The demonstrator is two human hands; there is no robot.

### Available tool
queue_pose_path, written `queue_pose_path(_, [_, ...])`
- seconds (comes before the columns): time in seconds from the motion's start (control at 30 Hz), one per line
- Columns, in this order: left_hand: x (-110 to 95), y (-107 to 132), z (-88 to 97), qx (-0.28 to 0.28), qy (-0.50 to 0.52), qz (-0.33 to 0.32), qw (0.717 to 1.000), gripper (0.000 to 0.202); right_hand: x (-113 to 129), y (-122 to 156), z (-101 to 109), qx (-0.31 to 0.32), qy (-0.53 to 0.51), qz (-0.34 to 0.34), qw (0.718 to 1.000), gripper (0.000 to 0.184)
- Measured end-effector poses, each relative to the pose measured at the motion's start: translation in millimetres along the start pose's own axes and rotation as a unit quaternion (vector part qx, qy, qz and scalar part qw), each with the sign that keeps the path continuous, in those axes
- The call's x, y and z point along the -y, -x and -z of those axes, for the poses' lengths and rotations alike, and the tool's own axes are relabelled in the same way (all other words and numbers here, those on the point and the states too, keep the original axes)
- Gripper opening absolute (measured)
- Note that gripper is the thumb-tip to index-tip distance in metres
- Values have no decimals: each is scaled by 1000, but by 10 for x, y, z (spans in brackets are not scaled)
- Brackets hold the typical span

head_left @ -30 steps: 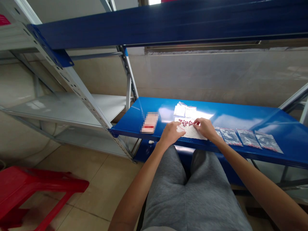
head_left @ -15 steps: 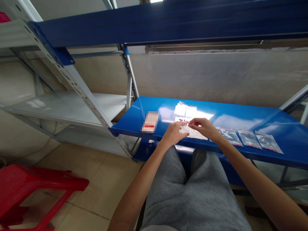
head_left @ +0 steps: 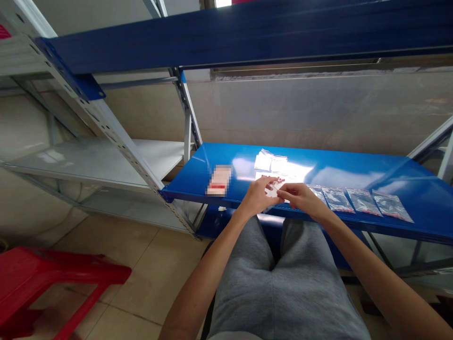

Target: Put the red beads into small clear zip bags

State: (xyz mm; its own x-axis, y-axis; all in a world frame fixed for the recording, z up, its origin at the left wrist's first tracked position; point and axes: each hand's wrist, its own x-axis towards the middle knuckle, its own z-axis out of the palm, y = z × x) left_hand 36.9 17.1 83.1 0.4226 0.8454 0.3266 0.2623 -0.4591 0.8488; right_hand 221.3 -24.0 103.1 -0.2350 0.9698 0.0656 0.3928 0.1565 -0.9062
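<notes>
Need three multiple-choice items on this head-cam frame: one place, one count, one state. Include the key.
1. Where do the clear plastic bags lie?
A) on the glossy blue steel shelf
B) on the red stool
C) on the floor tiles

2. How many bags are in the row?
A) two
B) four
C) seven

3. The bare left hand and right hand are:
A) on the knees
B) far apart
C) together over a flat white sheet

Answers:
1. A, they lie on the shelf, right of the hands.
2. B, the leftmost is partly behind the right hand.
3. C, the fingertips meet above the sheet.

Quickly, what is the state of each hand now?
Left hand: fingers curled, holding cannot be told.
Right hand: fingers pinched, holding cannot be told.
</notes>
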Motion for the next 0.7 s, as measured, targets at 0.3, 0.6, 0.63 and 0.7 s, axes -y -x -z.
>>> queue_pose_path(0.3, [-14, -38, 76, 15, 187, 53, 981, 35, 146, 179, 171, -25, 9, 7, 1000, 42])
queue_pose_path(0.6, [-152, -16, 70, 4, 228, 71, 971, 28, 161, 294, 236, -68, -41, 27, 996, 38])
queue_pose_path(0.63, [-176, -14, 73, 0, 230, 73, 970, 27, 152, 297, 247, -72, -52, 25, 996, 39])
queue_pose_path(0.7, [-213, -9, 69, -12, 232, 76, 970, 24, 135, 299, 267, -77, -67, 19, 995, 43])
